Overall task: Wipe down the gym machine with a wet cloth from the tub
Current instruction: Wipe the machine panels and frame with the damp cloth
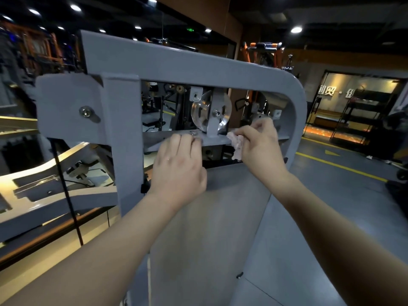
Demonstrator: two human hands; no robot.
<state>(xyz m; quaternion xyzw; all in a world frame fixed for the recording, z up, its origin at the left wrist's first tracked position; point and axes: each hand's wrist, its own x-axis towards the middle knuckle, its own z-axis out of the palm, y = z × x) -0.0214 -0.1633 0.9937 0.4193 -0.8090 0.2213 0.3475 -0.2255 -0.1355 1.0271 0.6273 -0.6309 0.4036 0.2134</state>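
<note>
My left hand (178, 164) rests loose-fingered on the one gym machine's (198, 67) ledge (159, 140); my right hand (260, 143) pinches one pink cloth (235, 142) beside one pulley (202, 114).

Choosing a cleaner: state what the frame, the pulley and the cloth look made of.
Frame: likely steel, grey painted, smooth satin sheen with bolted plates. Pulley: polished metal or clear plastic, bright glints. Cloth: soft pale pink fabric, crumpled in the right hand.
</note>
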